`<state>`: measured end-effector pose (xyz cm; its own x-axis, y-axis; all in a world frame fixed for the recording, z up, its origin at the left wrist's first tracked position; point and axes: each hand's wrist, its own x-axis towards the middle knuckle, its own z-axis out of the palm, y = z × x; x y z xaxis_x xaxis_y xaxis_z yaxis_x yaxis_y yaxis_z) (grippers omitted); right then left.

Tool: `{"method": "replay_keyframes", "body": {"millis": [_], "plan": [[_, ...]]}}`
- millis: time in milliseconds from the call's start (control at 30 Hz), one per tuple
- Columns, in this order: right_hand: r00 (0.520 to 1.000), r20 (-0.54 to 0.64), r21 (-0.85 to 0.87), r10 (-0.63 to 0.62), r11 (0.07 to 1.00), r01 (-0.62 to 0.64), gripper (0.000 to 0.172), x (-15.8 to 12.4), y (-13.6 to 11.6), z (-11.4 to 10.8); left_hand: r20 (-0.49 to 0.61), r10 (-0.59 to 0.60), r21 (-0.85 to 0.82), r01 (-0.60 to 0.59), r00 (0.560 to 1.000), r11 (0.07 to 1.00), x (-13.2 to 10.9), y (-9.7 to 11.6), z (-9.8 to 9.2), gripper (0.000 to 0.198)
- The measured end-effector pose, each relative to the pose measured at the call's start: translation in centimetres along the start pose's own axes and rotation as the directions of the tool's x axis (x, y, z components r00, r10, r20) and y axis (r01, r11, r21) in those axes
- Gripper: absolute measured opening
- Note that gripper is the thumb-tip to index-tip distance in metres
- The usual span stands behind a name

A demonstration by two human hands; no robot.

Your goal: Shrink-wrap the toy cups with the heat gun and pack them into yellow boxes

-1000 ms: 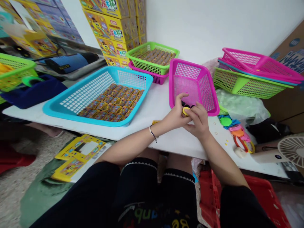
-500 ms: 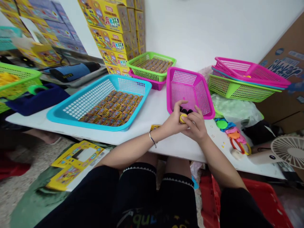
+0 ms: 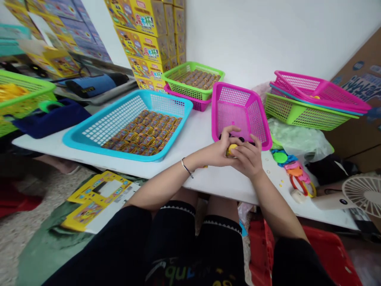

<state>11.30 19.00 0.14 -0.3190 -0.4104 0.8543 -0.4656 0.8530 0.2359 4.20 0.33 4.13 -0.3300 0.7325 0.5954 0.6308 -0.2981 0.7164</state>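
yellow plastic piece (image 3: 231, 150) is gripped between the curled fingers of the left hand (image 3: 216, 153) and the right hand (image 3: 247, 157), at the near rim of a pink plastic basket (image 3: 235, 95) on a white table (image 3: 205, 176), with small black pieces (image 3: 241, 139) just beside the fingers

A yellow round piece (image 3: 231, 150) sits at six o'clock before a magenta grid-mesh basket (image 3: 230, 93). At nine o'clock lies a turquoise tray (image 3: 114, 119) with square-holed lattice walls; at eleven, a lime-green mesh basket (image 3: 184, 88) tops a magenta basket (image 3: 196, 105).
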Motion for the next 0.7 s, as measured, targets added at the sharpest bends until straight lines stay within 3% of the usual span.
{"method": "replay_keyframes", "body": {"millis": [100, 167, 267, 333, 433, 500, 567, 600, 700], "plan": [[0.985, -0.158, -0.087, -0.073, 0.994, 0.059, 0.045, 1.0, 0.2, -0.7, -0.108, 0.019, 0.237, 0.007, 0.994, 0.972, -0.4, 2.5, -0.6, 0.044], [0.976, -0.204, -0.125, -0.080, 0.991, 0.055, 0.052, 1.5, 0.5, -1.2, -0.144, -0.012, 0.348, 0.062, 0.989, 0.935, -1.0, 5.2, -1.7, 0.033], [0.982, -0.187, -0.195, 0.009, 0.980, -0.046, 0.052, 1.7, 1.0, -1.7, -0.206, -0.087, 0.461, 0.175, 0.975, 0.870, -1.8, 8.8, -5.7, 0.023], [0.984, -0.157, -0.253, 0.085, 0.959, -0.123, 0.048, 1.4, 1.3, -1.6, -0.290, -0.147, 0.550, 0.291, 0.946, 0.783, -1.7, 9.5, -9.7, 0.017], [0.981, -0.120, -0.300, 0.154, 0.936, -0.183, 0.045, 0.9, 1.2, -1.0, -0.405, -0.316, 0.652, 0.513, 0.858, 0.558, -0.3, 6.6, -16.1, 0.025], [0.981, -0.100, -0.305, 0.165, 0.934, -0.188, 0.043, 0.8, 1.1, -0.6, -0.466, -0.465, 0.639, 0.650, 0.752, 0.411, 0.9, 2.8, -19.3, 0.033], [0.984, -0.088, -0.317, 0.153, 0.933, -0.173, 0.040, 1.0, 0.9, -0.4, -0.529, -0.556, 0.598, 0.747, 0.641, 0.291, 1.9, -1.2, -21.0, 0.033], [0.985, -0.084, -0.325, 0.147, 0.931, -0.167, 0.039, 1.1, 0.9, -0.4, -0.538, -0.585, 0.586, 0.768, 0.607, 0.258, 2.3, -2.9, -21.4, 0.027], [0.986, -0.100, -0.326, 0.133, 0.932, -0.159, 0.038, 1.5, 0.8, -0.6, -0.528, -0.626, 0.572, 0.785, 0.574, 0.238, 2.8, -6.4, -21.3, 0.014]]}}
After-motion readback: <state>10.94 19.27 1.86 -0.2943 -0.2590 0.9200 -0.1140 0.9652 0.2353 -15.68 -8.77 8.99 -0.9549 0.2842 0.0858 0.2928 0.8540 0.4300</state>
